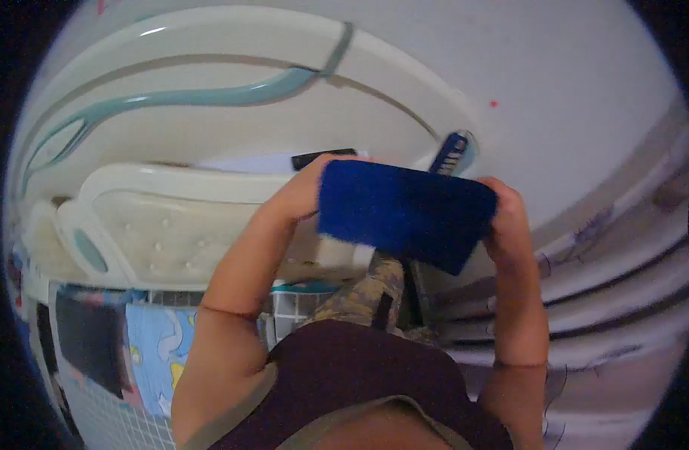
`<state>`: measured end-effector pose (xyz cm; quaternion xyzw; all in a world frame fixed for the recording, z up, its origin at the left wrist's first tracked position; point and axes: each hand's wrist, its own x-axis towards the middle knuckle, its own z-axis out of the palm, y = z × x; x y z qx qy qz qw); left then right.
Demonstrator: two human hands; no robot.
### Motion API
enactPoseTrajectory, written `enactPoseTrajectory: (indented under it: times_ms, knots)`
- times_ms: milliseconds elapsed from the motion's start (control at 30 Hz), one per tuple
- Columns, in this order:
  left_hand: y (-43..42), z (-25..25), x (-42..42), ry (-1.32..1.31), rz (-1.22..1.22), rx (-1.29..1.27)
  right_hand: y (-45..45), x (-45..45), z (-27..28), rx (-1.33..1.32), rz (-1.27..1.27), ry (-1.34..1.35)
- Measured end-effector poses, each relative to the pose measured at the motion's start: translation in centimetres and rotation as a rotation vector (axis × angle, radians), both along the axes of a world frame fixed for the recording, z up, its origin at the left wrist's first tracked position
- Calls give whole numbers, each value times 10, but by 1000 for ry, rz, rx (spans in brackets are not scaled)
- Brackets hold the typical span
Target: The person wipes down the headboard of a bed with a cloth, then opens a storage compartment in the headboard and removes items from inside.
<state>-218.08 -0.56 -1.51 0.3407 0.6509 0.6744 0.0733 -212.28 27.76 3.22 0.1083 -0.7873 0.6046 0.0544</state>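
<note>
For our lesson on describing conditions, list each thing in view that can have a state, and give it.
Left hand: closed on the dark blue cloth.
Right hand: closed on its opposite side.
dark blue cloth: held up, nearly flat.
Patterned fabric at right: bunched in folds.
Black object: lying down; on or off unclear.

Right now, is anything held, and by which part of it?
Yes: a dark blue, cloth-like piece, held in both hands by opposite ends, left hand at its left end, right hand at its right. Exact fingertip placement can't be told.
</note>
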Motion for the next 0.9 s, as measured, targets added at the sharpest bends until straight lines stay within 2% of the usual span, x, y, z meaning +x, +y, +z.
enactPoseTrajectory:
  times_ms: [67,100,167,300,367,467,567,600,633,700,767,800,867,900]
  knots:
    - [-11,-27,-3,200,192,-163,-16,2,1,-252,52,-80]
    - [-3,-33,-18,39,85,-63,-10,-7,-3,-388,75,-123]
    - [-16,-26,-20,-300,-75,149,-14,-16,-2,-391,77,-162]
    - [-15,-8,-13,-106,-106,90,-2,-18,-14,-491,179,-149]
    - [-20,-15,-17,-69,-171,112,-1,-17,-17,-492,191,-162]
    - [-3,-28,-16,-551,-182,407,-5,-16,-18,-450,204,-136]
    - [3,-49,-21,-627,-187,589,-12,-17,-10,-309,126,-138]
    - [2,-47,-23,-649,-188,516,-14,-19,-9,-247,86,-152]
    - [8,-60,-31,-662,-118,519,-10,-25,-13,-232,74,-168]
    - [19,-50,-17,-845,22,626,-5,-38,-25,-198,33,-200]
    - [27,-57,-2,-825,-149,787,-18,-45,-30,-355,109,-163]
    - [38,-59,8,-662,-115,705,-23,-46,-32,-437,143,-140]
    - [54,-60,27,-347,-49,534,-48,-44,-36,-295,10,-62]
    - [54,-58,34,-57,190,361,-62,-41,-38,-224,-59,-24]
